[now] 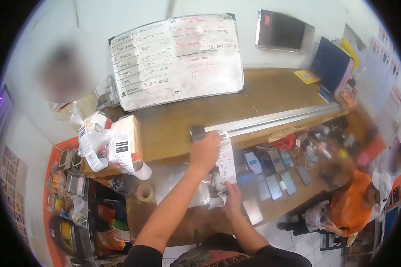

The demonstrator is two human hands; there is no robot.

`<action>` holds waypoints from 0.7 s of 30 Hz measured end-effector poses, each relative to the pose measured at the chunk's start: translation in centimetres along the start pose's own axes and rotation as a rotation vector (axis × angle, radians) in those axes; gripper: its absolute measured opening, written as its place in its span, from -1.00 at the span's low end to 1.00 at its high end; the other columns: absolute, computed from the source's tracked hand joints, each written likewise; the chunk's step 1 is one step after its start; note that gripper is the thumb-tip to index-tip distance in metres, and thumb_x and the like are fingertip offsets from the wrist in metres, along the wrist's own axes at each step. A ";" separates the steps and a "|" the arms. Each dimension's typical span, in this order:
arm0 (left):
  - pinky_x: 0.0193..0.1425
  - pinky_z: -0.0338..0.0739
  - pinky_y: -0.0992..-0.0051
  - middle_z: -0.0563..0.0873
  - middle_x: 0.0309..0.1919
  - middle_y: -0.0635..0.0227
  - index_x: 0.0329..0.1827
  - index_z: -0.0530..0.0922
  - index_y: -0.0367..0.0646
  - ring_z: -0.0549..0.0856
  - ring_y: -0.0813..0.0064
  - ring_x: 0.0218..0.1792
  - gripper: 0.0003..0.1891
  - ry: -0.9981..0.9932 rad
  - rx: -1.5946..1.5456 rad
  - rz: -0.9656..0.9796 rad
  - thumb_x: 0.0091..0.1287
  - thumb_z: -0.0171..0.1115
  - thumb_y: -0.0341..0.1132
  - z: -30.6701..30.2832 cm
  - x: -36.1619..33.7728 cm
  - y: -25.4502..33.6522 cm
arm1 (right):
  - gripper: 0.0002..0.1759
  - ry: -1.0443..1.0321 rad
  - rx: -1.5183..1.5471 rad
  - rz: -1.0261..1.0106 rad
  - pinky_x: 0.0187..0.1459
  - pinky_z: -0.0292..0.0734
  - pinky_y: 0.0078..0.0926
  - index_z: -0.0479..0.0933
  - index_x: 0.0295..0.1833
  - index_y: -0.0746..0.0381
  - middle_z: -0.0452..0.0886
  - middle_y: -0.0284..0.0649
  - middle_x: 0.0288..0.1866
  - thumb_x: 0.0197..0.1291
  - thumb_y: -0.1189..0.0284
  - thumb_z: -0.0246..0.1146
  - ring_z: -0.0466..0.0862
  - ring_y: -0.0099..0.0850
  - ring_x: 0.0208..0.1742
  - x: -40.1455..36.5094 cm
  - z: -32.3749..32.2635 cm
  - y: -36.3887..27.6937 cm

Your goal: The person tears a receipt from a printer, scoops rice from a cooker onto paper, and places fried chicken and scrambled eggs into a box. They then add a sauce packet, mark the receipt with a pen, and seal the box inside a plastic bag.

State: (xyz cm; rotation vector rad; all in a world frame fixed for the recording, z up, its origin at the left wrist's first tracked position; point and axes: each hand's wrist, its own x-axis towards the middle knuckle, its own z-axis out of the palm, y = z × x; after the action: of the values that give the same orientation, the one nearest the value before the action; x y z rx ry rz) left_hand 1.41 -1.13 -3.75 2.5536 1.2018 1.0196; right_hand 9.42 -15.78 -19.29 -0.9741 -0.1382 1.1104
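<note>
A long printed receipt hangs between my two hands in front of the shelf edge. My left hand is closed at its upper end, close to a small black block at the end of the metal rail. Lower down, my right hand pinches the same strip near its bottom. A curled white paper end shows beside the right fingers. Several phones lie on the lower desk to the right of the receipt. Left of it are clear plastic and a tape roll.
Bagged packages with labels stand on the upper shelf's left end. A handwritten whiteboard leans behind. Cables and small items clutter the desk's right side. A person in an orange top sits at right, holding a plastic bag.
</note>
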 end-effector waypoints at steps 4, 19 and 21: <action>-0.12 0.67 0.17 0.68 0.06 0.26 0.01 0.66 -0.08 0.74 0.09 -0.19 -0.69 -0.020 0.016 0.016 0.17 0.26 -0.34 -0.8 -0.1 1.5 | -0.79 -0.071 -0.041 0.072 -0.10 0.56 -0.41 0.55 -0.08 0.29 0.63 -0.22 -0.16 0.33 0.36 0.30 0.63 -0.43 -0.14 -0.7 -0.4 -0.6; -0.13 0.65 0.12 0.54 0.22 0.03 0.12 0.61 -0.25 0.75 -0.05 -0.21 -0.50 0.013 0.275 -0.136 0.19 0.24 -0.10 0.7 -0.6 5.9 | -0.62 -0.133 -0.108 0.162 -0.25 0.56 -0.54 0.50 0.21 0.17 0.61 -0.33 -0.08 0.28 0.41 0.25 0.62 -0.54 -0.24 -4.3 -6.5 2.0; -0.08 0.65 0.11 0.51 0.25 0.00 0.14 0.60 -0.25 0.74 -0.08 -0.18 -0.49 0.014 0.296 -0.158 0.20 0.24 -0.10 0.8 -0.7 5.8 | -0.64 -0.112 -0.106 0.157 -0.28 0.56 -0.54 0.51 0.20 0.17 0.62 -0.34 -0.09 0.30 0.40 0.23 0.62 -0.54 -0.27 -5.6 -7.9 2.7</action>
State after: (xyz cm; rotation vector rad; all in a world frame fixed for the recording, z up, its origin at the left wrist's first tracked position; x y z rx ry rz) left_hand 5.23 -5.42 -2.50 2.6087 1.6396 0.8837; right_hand 9.17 -24.68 -23.92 -1.0306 -0.2162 1.3139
